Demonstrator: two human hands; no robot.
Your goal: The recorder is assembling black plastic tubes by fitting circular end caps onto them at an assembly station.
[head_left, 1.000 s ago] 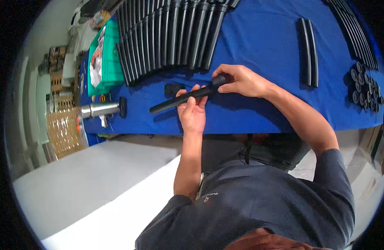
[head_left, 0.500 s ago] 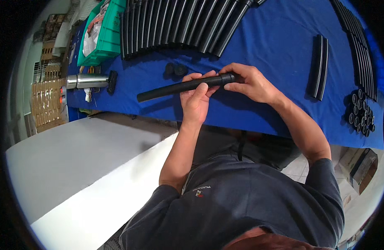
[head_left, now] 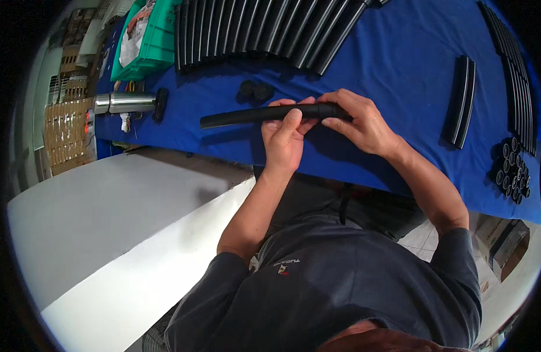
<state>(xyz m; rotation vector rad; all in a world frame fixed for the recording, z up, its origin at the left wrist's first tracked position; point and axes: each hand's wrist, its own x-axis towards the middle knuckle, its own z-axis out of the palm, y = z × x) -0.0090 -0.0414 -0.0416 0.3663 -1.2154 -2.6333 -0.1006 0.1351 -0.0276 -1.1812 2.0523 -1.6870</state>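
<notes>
A black tube [head_left: 238, 118] lies crosswise over the blue cloth's near edge, its free end pointing left. My left hand [head_left: 285, 132] is closed round its middle, thumb on top and fingers beneath. At the right end my right hand [head_left: 358, 123] grips the tube's thicker collar, which its fingers partly hide. Just beyond the tube, two small round black caps [head_left: 255, 91] rest on the cloth.
Many black tubes [head_left: 264, 29] lie in a row at the back. Two more tubes [head_left: 463, 102] lie to the right, near a cluster of black rings [head_left: 513, 173]. A green bin [head_left: 159, 44] and a steel flask [head_left: 131, 102] stand at left. A white ledge [head_left: 123, 229] runs along the near left.
The whole scene has shifted slightly in view. Both hands keep hold of the tube, which now lies a little more level.
</notes>
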